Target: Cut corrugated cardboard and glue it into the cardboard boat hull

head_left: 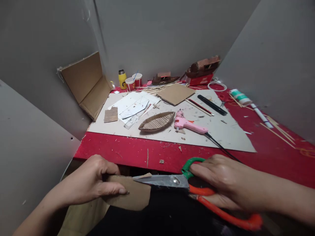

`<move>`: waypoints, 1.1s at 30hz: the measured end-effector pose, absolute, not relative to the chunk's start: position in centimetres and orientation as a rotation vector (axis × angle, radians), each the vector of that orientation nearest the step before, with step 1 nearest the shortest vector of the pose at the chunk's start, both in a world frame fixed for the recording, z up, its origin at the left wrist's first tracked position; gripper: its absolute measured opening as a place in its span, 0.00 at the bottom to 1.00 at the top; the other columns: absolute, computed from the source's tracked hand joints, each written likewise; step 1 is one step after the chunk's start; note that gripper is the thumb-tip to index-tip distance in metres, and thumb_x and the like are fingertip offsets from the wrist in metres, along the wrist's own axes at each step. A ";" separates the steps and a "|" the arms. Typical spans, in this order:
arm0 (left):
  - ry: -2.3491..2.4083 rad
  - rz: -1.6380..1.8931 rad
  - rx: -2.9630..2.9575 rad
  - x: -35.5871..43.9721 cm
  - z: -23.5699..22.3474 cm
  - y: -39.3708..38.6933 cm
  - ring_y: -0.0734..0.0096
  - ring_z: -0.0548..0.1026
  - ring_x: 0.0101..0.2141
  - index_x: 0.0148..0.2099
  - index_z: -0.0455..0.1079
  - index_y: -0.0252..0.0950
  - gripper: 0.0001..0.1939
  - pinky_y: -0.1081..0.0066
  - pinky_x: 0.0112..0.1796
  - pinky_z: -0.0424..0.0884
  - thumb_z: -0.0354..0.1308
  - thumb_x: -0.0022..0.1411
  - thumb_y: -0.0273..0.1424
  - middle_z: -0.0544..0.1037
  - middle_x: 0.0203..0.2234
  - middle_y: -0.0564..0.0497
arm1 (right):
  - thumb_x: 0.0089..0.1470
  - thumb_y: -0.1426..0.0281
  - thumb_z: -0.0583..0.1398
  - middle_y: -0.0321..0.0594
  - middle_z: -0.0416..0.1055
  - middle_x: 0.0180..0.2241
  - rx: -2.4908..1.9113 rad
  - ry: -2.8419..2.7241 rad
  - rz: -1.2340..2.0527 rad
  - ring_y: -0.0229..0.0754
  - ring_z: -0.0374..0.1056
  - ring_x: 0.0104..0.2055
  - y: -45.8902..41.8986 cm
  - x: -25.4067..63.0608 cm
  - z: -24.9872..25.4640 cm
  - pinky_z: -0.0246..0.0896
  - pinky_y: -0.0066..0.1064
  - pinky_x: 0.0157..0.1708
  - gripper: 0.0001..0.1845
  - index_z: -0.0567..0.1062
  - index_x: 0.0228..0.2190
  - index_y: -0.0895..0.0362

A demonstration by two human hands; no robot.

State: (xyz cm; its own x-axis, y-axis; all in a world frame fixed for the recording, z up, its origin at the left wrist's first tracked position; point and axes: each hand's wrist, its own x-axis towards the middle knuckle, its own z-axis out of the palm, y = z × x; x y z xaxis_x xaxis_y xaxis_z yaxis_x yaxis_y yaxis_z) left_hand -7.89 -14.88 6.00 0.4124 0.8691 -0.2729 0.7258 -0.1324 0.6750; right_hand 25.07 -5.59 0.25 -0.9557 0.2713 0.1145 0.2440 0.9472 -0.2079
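A piece of brown cardboard (134,196) is pinched in my left hand (98,182), thumb on top, below the table's front edge. My right hand (219,180) grips a pair of scissors (169,180) by its green and orange handles. The blades lie at the upper edge of the cardboard, where a thin strip stands up along the cut. On the table beyond, a small cardboard boat hull (157,123) with a ribbed floor sits beside a pink hot glue gun (189,125).
The red table (110,146) carries a pale board (221,137) with paper sheets (133,101), a flat cardboard square (176,93) and a black cutter (211,105). Behind stand paper cups (130,84), a yellow bottle (122,79) and model boats (203,67). Folded cardboard (86,82) leans left.
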 end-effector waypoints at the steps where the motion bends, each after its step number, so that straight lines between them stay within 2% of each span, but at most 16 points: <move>1: 1.368 0.226 1.901 -8.0 5.9 -15.0 0.78 0.67 0.20 0.27 0.71 0.34 0.16 0.77 0.20 0.56 0.59 0.61 0.41 0.73 0.19 0.55 | 0.65 0.54 0.45 0.37 0.66 0.18 -0.422 -2.965 0.303 0.40 0.59 0.17 -5.6 25.1 0.4 0.44 0.35 0.20 0.22 0.63 0.26 0.53; 4: 1.352 0.207 1.961 -7.8 5.7 -15.0 0.77 0.68 0.22 0.26 0.70 0.34 0.17 0.76 0.22 0.57 0.58 0.61 0.41 0.72 0.19 0.54 | 0.61 0.55 0.52 0.37 0.67 0.18 -0.540 -3.006 0.417 0.40 0.61 0.17 -5.8 24.7 0.9 0.42 0.35 0.20 0.17 0.64 0.26 0.53; 7: 1.287 0.229 2.043 -7.3 5.8 -14.6 0.76 0.68 0.23 0.25 0.70 0.34 0.17 0.76 0.23 0.58 0.59 0.60 0.41 0.72 0.19 0.54 | 0.57 0.53 0.55 0.37 0.67 0.19 -0.613 -3.060 0.511 0.41 0.61 0.18 -5.7 24.3 1.4 0.42 0.35 0.20 0.18 0.64 0.26 0.53; 13: 1.248 0.221 2.040 -7.1 5.4 -14.1 0.75 0.69 0.24 0.26 0.70 0.34 0.17 0.75 0.24 0.59 0.59 0.60 0.42 0.72 0.20 0.54 | 0.59 0.48 0.49 0.40 0.68 0.19 -0.608 -3.119 0.505 0.41 0.61 0.19 -5.5 24.0 1.3 0.43 0.35 0.21 0.24 0.65 0.27 0.54; 18: 1.236 0.239 1.984 -7.4 5.0 -14.2 0.75 0.68 0.24 0.26 0.71 0.34 0.17 0.75 0.24 0.59 0.60 0.59 0.42 0.71 0.19 0.54 | 0.64 0.52 0.45 0.40 0.67 0.19 -0.447 -3.089 0.395 0.40 0.60 0.18 -5.3 24.2 0.7 0.43 0.35 0.20 0.25 0.67 0.27 0.55; 24: 1.261 0.228 1.922 -7.6 4.6 -14.3 0.76 0.68 0.23 0.26 0.70 0.34 0.18 0.75 0.24 0.59 0.60 0.59 0.43 0.70 0.19 0.54 | 0.64 0.53 0.45 0.38 0.65 0.18 -0.344 -2.997 0.438 0.40 0.57 0.16 -5.1 23.9 -0.5 0.40 0.36 0.20 0.23 0.65 0.26 0.55; 29: 1.345 0.262 1.804 -8.6 5.2 -15.3 0.77 0.66 0.22 0.27 0.71 0.34 0.16 0.76 0.23 0.58 0.61 0.59 0.41 0.70 0.19 0.55 | 0.61 0.55 0.53 0.34 0.62 0.17 -0.242 -2.915 0.439 0.38 0.56 0.16 -4.6 22.9 -0.1 0.42 0.34 0.18 0.18 0.61 0.26 0.53; 31: 1.417 0.369 1.691 -9.5 5.7 -15.8 0.78 0.65 0.21 0.26 0.70 0.34 0.16 0.77 0.22 0.58 0.60 0.59 0.40 0.68 0.18 0.55 | 0.59 0.57 0.56 0.30 0.60 0.16 -0.245 -2.807 0.420 0.36 0.54 0.15 -4.0 23.5 0.7 0.43 0.32 0.17 0.17 0.61 0.25 0.53; 33: 1.519 0.555 1.551 -10.5 6.0 -16.1 0.78 0.65 0.21 0.24 0.69 0.34 0.16 0.79 0.22 0.60 0.60 0.59 0.39 0.67 0.18 0.56 | 0.60 0.55 0.56 0.30 0.60 0.15 -0.419 -2.655 0.339 0.35 0.53 0.15 -2.9 25.0 1.7 0.47 0.29 0.16 0.17 0.64 0.27 0.54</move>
